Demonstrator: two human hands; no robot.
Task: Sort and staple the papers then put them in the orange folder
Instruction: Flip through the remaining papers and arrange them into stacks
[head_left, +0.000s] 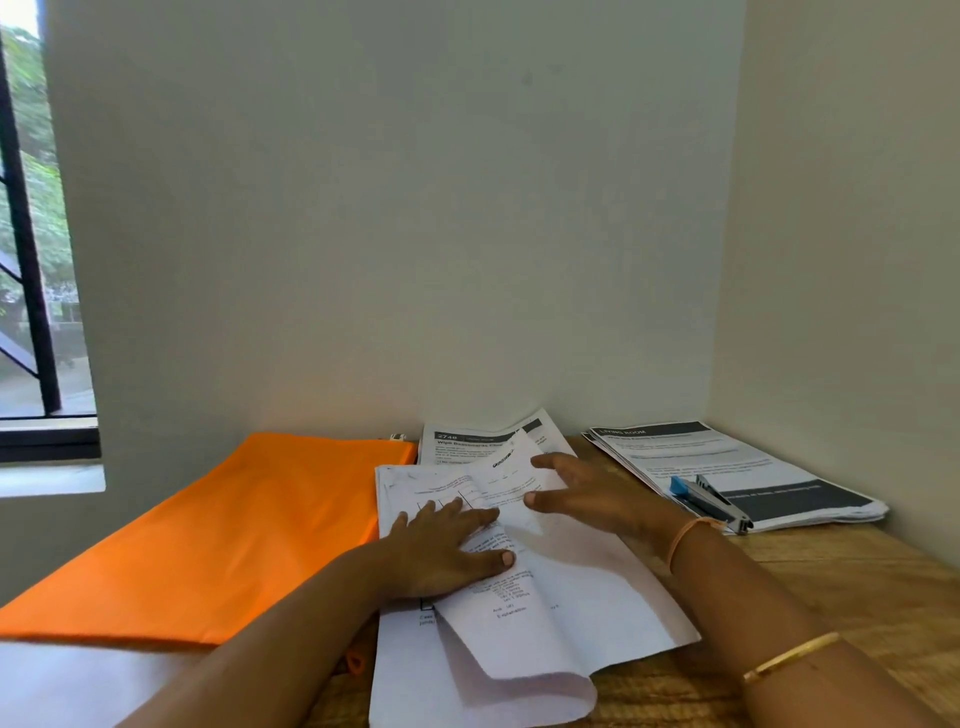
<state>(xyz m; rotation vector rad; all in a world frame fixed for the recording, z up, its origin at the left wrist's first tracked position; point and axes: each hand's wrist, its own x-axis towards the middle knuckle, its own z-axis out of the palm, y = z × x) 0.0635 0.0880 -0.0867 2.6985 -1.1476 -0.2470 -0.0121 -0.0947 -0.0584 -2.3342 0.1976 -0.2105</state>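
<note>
A loose pile of white printed papers (561, 613) lies in the middle of the wooden table. My left hand (441, 551) presses flat on the pile, fingers spread. My right hand (587, 499) hovers over the upper sheets with fingers straight, touching a raised, folded page (511, 483). The orange folder (223, 535) lies flat to the left of the papers. A second stack of papers with dark headers (727, 462) sits at the right, and a grey and blue stapler (711, 501) rests on it. Another printed sheet (467, 441) lies behind the pile near the wall.
The table (857, 587) stands in a corner, with walls close behind and to the right. A window with a dark frame (31, 260) is at the far left. A small orange tab (356, 662) pokes out by the folder's near edge.
</note>
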